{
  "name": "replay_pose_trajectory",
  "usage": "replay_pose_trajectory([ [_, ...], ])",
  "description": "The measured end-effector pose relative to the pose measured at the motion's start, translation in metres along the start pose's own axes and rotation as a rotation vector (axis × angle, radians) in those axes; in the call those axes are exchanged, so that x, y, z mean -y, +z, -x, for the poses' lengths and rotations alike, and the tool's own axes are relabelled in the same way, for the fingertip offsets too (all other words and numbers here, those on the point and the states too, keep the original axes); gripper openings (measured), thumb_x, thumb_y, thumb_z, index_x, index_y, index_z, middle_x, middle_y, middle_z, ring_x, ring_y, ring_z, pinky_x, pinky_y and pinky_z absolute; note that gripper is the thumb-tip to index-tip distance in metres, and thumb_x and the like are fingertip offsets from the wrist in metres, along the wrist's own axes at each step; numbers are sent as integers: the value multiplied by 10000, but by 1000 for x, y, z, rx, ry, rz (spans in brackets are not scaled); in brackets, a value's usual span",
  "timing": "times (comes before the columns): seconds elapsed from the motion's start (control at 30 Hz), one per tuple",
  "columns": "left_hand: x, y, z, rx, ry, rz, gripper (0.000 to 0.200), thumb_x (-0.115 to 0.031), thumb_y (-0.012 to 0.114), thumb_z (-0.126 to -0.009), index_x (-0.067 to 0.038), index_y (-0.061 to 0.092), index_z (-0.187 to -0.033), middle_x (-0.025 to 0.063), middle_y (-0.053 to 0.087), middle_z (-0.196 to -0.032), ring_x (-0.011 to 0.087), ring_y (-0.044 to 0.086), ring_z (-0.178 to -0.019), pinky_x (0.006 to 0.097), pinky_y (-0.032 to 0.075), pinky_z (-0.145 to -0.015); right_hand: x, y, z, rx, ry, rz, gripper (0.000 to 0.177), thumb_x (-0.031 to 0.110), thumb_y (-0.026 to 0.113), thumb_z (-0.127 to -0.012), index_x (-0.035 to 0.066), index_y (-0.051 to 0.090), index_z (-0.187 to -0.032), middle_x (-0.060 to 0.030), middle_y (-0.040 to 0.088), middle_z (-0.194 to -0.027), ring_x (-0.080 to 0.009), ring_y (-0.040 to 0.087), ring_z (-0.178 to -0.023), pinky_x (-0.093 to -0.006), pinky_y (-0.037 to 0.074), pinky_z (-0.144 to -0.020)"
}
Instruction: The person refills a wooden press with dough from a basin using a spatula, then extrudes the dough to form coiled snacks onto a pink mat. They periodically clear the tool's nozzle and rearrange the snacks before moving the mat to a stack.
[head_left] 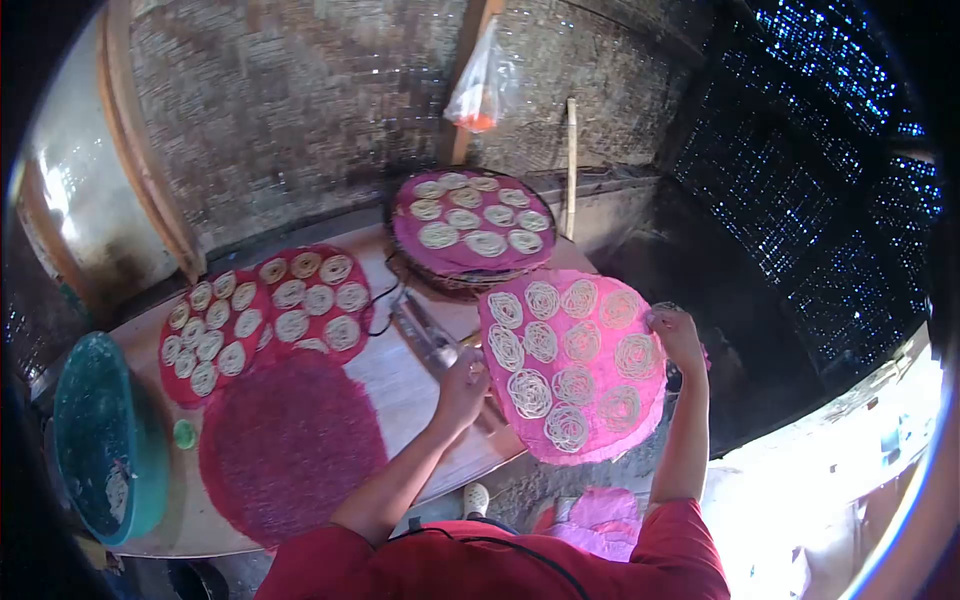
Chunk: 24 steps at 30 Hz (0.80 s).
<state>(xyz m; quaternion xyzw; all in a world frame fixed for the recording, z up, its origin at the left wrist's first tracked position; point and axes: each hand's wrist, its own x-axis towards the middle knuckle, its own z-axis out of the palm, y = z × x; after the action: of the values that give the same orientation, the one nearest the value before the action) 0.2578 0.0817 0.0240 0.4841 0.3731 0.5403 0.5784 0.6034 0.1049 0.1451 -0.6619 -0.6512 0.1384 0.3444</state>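
Right now my left hand (463, 388) is closed on the pink mat's (600, 445) left edge, and my right hand (676, 335) pinches its far right edge. It's held tilted off the table's (400, 385) right end, near the stacked mats (470, 262).

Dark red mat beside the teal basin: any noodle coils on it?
No, the dark red mat lies bare on the table, with no coils on it.

Single head-worn fisheye view, forward and steeply down, close above the wooden table (405, 388).
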Motion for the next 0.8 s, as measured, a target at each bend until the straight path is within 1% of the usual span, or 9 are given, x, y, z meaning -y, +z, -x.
replay_pose_trajectory([
  [0.1,34,45,-22,-1,0,-143,179,-62,473,-912,-1,470,-1079,106,609,-897,167,626,-784,310,545,-638,-54,-14,-23,-9,17,71,219,194,592,-802,-5,635,-720,-135,587,-613,-153,555,-576,-320,432,-573],
  [0.13,43,59,-27,-5,-16,-69,202,-49,461,-912,10,451,-1105,132,601,-954,185,631,-799,327,558,-646,-72,-14,-31,-4,9,90,214,195,589,-799,3,638,-719,-163,595,-633,-182,572,-578,-333,442,-581],
  [0.23,63,82,-41,1,-16,-111,223,-33,449,-912,17,433,-1129,144,590,-992,188,631,-798,327,563,-662,-131,-6,-56,42,-32,99,234,215,571,-801,4,640,-726,-180,587,-634,-208,571,-577,-348,439,-573],
  [0.33,97,90,-54,-12,-58,-26,216,-41,444,-921,16,429,-1129,154,590,-991,182,631,-785,323,566,-656,-177,12,-74,73,3,83,260,239,558,-808,6,640,-725,-178,575,-621,-218,567,-578,-357,435,-569],
  [0.43,119,89,-62,-35,-78,-38,215,-60,446,-929,16,428,-1129,161,590,-994,185,634,-769,321,567,-643,-187,25,-87,82,-44,20,272,260,554,-811,16,647,-733,-174,568,-610,-227,560,-563,-366,431,-565],
  [0.57,121,84,-67,-91,-24,-70,223,-74,450,-933,11,425,-1138,154,596,-983,192,638,-731,317,566,-628,-196,39,-98,95,-20,39,266,261,553,-813,23,650,-742,-175,580,-630,-224,567,-571,-365,433,-568],
  [0.67,114,82,-64,-92,-62,-55,223,-70,453,-931,0,424,-1141,143,600,-968,195,636,-763,320,562,-645,-202,43,-98,103,-31,-23,260,258,559,-811,18,644,-759,-182,591,-655,-229,577,-588,-362,438,-578],
  [0.77,98,76,-52,-70,-98,-18,208,-69,456,-928,-4,433,-1124,139,601,-964,192,631,-783,323,557,-660,-182,32,-82,85,-76,25,241,234,567,-812,8,637,-765,-186,602,-679,-217,587,-604,-352,443,-590],
  [0.8,94,73,-44,-37,-132,10,195,-69,459,-926,-4,441,-1109,137,601,-961,191,628,-792,325,554,-668,-165,23,-71,108,-32,30,229,222,567,-814,8,636,-772,-186,596,-671,-210,587,-605,-347,442,-594],
])
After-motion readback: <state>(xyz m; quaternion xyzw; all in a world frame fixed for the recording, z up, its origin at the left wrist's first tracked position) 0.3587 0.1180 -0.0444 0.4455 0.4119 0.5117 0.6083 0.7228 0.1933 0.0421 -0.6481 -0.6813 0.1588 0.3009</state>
